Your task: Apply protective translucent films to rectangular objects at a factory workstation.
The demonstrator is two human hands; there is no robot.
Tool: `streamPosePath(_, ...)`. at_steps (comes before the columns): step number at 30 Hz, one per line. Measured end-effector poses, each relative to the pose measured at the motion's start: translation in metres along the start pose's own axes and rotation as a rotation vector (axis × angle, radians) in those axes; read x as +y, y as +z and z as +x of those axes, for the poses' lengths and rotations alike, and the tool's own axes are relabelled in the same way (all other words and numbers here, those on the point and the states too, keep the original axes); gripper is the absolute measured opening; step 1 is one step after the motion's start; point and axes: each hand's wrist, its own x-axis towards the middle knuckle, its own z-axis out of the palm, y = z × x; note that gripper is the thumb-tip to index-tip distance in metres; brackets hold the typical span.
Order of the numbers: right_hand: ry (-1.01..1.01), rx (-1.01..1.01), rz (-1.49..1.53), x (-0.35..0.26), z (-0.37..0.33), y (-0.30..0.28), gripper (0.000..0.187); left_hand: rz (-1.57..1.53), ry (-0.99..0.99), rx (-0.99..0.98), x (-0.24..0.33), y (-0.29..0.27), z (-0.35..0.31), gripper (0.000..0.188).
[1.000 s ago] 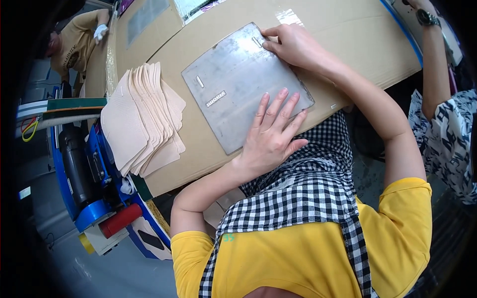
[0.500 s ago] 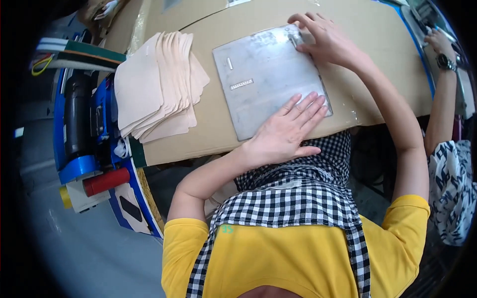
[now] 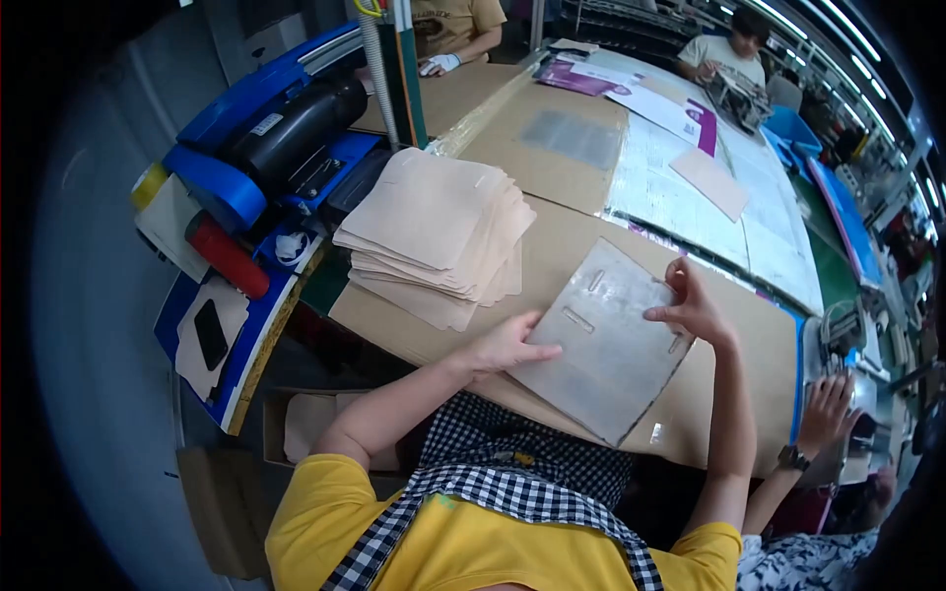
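Observation:
A flat grey metal plate (image 3: pixel 601 345) with a few narrow slots in it lies turned at an angle near the front edge of the cardboard-covered table. My left hand (image 3: pixel 503 348) holds its left edge, the thumb over the top face and the other fingers partly hidden. At the far right edge, my right hand (image 3: pixel 696 307) grips the plate between thumb and curled fingers. Left of the plate rises an uneven stack of pale beige sheets (image 3: pixel 424 212) with rounded corners.
A blue machine with a black motor (image 3: pixel 296 123) stands at the left, near a red cylinder (image 3: pixel 227 254) and a phone (image 3: pixel 210 335). A loose beige sheet (image 3: pixel 709 184) lies farther back. A co-worker's hand (image 3: pixel 826 412) is close on the right; other people sit across the table.
My view has swung up and left. My left hand has gone from lying flat on the plate to holding its left edge. The plate now sits more turned; my right hand stays at its edge.

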Motion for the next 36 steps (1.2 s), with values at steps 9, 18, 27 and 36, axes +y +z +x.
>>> streamPosePath(9, -0.354, 0.586, -0.115, -0.075, -0.010, -0.033, 0.077, -0.478, 0.251, 0.080, 0.111, -0.096, 0.157, 0.043)
streamPosePath(18, -0.165, 0.129, 0.401, -0.072, -0.062, 0.052, 0.046, 1.206, 0.319, 0.570, 0.069, -0.130, 0.062, 0.022)
streamPosePath(27, 0.240, 0.034, 0.996, -0.058, -0.043, 0.114, 0.042, 0.662, 0.262, 0.155, 0.078, -0.058, 0.036, 0.016)
streamPosePath(36, 0.440, 0.294, 0.799, -0.028, -0.107, 0.096, 0.055, 1.143, 0.732, -0.232, -0.026, 0.022, 0.051, 0.039)
